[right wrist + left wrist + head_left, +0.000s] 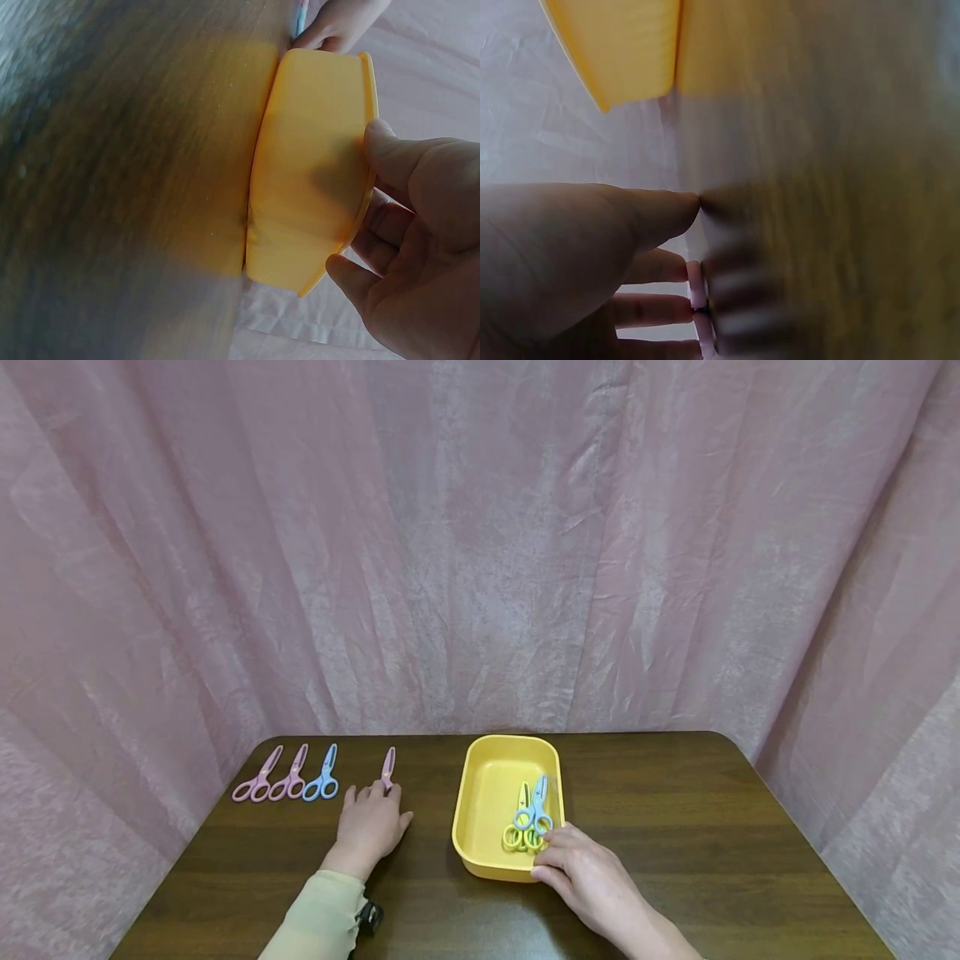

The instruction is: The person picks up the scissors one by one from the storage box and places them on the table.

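Note:
My left hand [371,821] reaches over a pair of pink scissors [388,765], its fingertips touching the handle loops, which they partly hide. In the left wrist view, fairly straight fingers [656,307] rest against the pink handle [697,289] on the table, while the thumb stays apart from it. My right hand [588,877] grips the near right corner of a yellow tray [468,793], thumb on the outside and some fingers over the rim. Inside the tray, blue scissors [539,793] lie across yellow scissors [523,797], with a bit of green handle [534,839] showing beneath.
Left of my left hand, two pink scissors [262,777] [294,774] and one blue pair [326,774] lie in a row, blades pointing away. The brown wooden table [675,810] ends at a pink curtain [495,568] behind it.

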Demonstrator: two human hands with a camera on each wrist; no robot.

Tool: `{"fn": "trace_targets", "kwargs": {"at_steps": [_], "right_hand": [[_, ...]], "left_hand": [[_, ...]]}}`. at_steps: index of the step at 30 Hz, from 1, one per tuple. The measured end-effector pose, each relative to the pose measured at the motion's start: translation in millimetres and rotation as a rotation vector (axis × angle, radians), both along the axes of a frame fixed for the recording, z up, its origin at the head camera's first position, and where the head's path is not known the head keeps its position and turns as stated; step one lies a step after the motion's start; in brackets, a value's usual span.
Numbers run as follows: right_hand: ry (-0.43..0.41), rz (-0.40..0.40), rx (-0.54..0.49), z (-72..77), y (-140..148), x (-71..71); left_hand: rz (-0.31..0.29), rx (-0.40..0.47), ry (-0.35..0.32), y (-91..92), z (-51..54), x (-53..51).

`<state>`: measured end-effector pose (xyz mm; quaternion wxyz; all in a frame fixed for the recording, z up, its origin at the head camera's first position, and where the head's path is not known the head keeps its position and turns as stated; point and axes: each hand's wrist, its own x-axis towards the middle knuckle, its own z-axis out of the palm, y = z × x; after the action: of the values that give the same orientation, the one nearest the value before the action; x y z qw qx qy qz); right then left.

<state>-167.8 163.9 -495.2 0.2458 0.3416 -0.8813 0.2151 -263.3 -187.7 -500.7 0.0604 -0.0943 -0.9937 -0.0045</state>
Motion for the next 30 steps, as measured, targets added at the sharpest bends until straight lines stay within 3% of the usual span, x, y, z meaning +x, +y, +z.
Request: {"fn": "trace_targets", "kwargs": {"at_steps": [12, 30], "right_hand": [[-0.02, -0.006, 0.007, 1.2, 0.1, 0.4], [-0.026, -0.001, 0.004, 1.5, 0.2, 1.2]], "left_hand": [[0.044, 0.018, -0.028, -8.5, 4.9, -7.8], [0.1, 0.018, -0.059, -20.4, -2.2, -18.9]]}}
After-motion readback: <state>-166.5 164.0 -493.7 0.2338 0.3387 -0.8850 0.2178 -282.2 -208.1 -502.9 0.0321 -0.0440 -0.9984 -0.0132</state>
